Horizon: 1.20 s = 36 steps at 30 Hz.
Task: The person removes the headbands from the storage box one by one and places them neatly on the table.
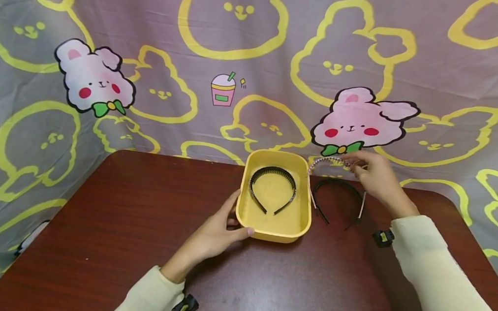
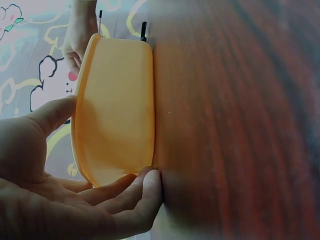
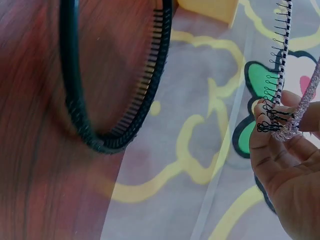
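Pinching a pink band [image 3: 306,100] near the top of its bend with the right hand [image 1: 375,175], with finger and thumb bent and pressed close. Holding it up off the table [image 1: 116,203], just right of the box [image 1: 273,235]. Hard to tell if touching the box.

Holding the box by its near left corner with the left hand [image 1: 213,234], with thumb on the near rim and bent fingers along the left wall, spread only round the corner.

Further out, to a black band [image 1: 274,169] inside the box, with ends toward the near side. Then to a second black band [image 1: 337,181], just right of the box. Past the box, to a cloth [image 1: 259,38].

Could drop the pink band by pinching too softly — from so small a hold. Could snag its wire loops on the second black band by dipping too low. Could make the box slide by bumping its rim — from a hold at just one corner.
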Tool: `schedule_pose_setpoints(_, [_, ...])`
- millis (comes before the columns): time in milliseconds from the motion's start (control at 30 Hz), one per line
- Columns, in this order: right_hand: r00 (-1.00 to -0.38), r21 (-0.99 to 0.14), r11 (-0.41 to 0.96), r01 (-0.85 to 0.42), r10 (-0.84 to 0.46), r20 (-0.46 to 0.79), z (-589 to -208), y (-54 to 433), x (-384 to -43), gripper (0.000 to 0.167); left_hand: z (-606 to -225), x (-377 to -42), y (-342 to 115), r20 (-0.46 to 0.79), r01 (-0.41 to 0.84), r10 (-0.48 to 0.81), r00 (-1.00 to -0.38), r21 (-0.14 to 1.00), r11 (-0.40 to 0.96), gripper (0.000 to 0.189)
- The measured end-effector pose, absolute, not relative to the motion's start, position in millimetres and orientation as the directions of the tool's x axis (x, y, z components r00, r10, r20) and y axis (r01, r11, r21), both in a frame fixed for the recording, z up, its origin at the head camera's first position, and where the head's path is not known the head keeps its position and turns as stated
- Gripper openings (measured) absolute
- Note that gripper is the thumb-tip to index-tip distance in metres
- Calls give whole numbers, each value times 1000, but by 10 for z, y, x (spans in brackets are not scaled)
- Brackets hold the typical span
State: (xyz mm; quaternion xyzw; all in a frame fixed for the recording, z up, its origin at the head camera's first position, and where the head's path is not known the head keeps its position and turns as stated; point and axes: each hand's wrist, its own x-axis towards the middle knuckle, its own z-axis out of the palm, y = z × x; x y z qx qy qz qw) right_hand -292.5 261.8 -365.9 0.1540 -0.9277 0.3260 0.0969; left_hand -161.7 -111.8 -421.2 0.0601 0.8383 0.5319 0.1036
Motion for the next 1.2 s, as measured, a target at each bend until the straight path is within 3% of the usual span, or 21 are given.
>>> schedule_pose_setpoints(1200, [-970,-542,810,-226,-138,198,-4019,3587,-2938,29,-4229,-1620,-1103,-96,1,219,-971,914,406,100])
